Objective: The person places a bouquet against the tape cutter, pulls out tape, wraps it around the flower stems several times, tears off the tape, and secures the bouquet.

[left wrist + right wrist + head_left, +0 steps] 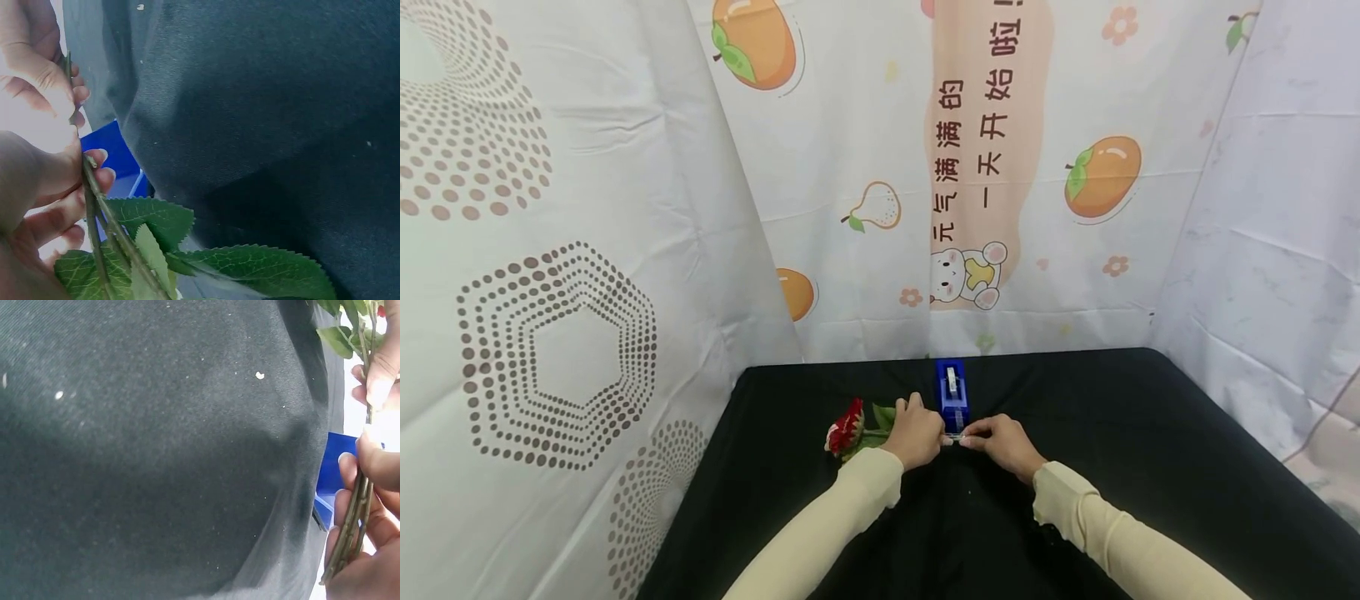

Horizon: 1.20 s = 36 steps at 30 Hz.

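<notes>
In the head view my left hand [917, 433] pinches the stems of a red flower [845, 427] like a rose, whose bloom points left. The fingertips of my right hand [1006, 446] pinch the same stems farther right, close to the left fingertips. Several thin stems [356, 519] run through the right hand in the right wrist view. Toothed green leaves [250, 269] spread below the left hand in the left wrist view. A blue tape dispenser [947, 387] stands just behind both hands. The bloom is outside the left wrist view.
Black cloth [1112, 433] covers the table, with small pale specks on it. A white curtain [850, 275] printed with fruit hangs at the back edge. A dotted curtain [557, 350] hangs on the left, and another pale curtain [1285, 250] on the right.
</notes>
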Tool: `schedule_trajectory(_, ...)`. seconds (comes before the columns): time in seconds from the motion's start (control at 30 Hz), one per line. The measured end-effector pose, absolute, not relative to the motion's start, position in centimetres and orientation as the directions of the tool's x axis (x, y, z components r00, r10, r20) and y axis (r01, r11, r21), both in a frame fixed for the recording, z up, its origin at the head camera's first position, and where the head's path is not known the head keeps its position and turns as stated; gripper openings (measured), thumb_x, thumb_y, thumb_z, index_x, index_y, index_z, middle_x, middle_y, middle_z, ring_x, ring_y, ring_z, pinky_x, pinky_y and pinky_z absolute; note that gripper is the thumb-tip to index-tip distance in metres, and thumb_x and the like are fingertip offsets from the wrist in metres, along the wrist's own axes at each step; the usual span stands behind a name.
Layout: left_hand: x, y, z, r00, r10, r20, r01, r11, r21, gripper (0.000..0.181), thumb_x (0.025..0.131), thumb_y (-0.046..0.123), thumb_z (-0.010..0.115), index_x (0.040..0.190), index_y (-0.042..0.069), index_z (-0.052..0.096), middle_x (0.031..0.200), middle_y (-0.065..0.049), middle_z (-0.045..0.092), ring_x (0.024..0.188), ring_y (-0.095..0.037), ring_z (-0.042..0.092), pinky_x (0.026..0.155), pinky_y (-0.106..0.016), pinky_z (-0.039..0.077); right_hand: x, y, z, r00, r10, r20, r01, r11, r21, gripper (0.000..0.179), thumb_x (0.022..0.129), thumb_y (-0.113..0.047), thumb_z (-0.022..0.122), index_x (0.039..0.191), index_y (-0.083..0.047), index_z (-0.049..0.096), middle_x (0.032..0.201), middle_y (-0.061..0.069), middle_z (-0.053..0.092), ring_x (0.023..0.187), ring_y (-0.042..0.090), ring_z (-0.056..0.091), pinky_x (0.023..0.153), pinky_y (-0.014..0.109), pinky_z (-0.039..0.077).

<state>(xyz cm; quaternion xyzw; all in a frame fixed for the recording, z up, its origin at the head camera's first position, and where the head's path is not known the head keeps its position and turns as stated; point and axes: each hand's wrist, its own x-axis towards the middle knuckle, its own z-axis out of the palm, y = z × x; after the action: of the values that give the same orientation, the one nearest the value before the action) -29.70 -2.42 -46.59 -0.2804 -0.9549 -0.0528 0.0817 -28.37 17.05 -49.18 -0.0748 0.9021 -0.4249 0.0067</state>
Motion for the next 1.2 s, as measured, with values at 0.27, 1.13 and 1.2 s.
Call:
schedule_trajectory(0.27,-30.0,-2.4,-47.6,-0.769,0.567,0.295,0.56,0.82,-0.117,0.036,0.098,0.034,0.071,0.063,0.026,0.067,0.063,0.008,0.057,0.085,-0.018,0.033,0.077,-0.038,0.022,-28.4,16.8,-49.0,-0.985,-0.153,-0.076,-0.047,0.671,-0.74,0.033,0.106,-0.032,0.058,0.094,-0.009,0.079,0.089,0.0,0.07,0.08,0.018,0.058,0.075,0.037,0.046)
schedule_trajectory(1.13,-30.3,-2.9,-47.9,-0.669,0.659,0.344,0.558,0.751,-0.353,0.019,0.1,0.037,0.067,0.087,0.027,0.076,0.089,0.008,0.072,0.089,-0.018,0.038,0.079,-0.037,0.027,-28.7,16.8,-48.6,-0.98,-0.201,0.0,-0.138,0.67,-0.73,0.022,0.103,-0.019,0.064,0.086,-0.01,0.076,0.078,-0.002,0.068,0.075,0.016,0.058,0.074,0.037,0.047)
schedule_trajectory(1.2,-30.6,-2.9,-47.8,-0.691,0.647,0.321,0.565,0.761,-0.317,0.02,0.102,0.036,0.065,0.089,0.027,0.077,0.091,0.008,0.072,0.088,-0.018,0.038,0.078,-0.037,0.026,-28.9,16.9,-48.8,-0.98,-0.197,0.037,-0.165,0.69,-0.704,0.02,0.101,-0.02,0.067,0.086,-0.012,0.078,0.077,-0.004,0.069,0.074,0.015,0.058,0.074,0.039,0.046)
